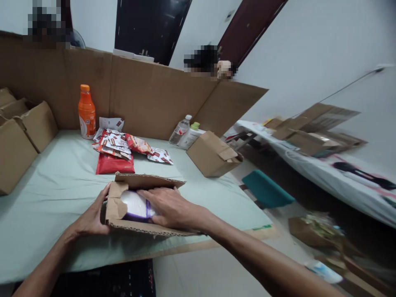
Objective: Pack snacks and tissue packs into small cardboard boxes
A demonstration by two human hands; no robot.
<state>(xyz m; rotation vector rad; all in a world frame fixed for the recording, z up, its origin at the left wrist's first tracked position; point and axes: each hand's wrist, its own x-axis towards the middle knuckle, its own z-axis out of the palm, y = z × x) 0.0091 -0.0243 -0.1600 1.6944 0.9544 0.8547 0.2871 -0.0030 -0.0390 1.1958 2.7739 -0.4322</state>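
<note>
A small open cardboard box (116,204) lies near the front edge of the table, its long flaps standing up. My left hand (93,212) grips the box's left end, thumb low and fingers round the far side. Inside the box is a white package with purple edges (134,204). My right hand (173,208) reaches into the box from the right, its fingers and thumb on that package; the fingertips are partly hidden. Just behind the box are a red pouch (115,164) and a pile of white-and-red sachets (116,142).
An orange bottle (87,113) stands by the cardboard screen (154,95). A clear bottle (180,130), a green-capped white bottle (192,134) and a closed carton (210,154) are at right. Open boxes (18,140) stand left. A teal stool (267,189) is beside the table. People sit behind the screen.
</note>
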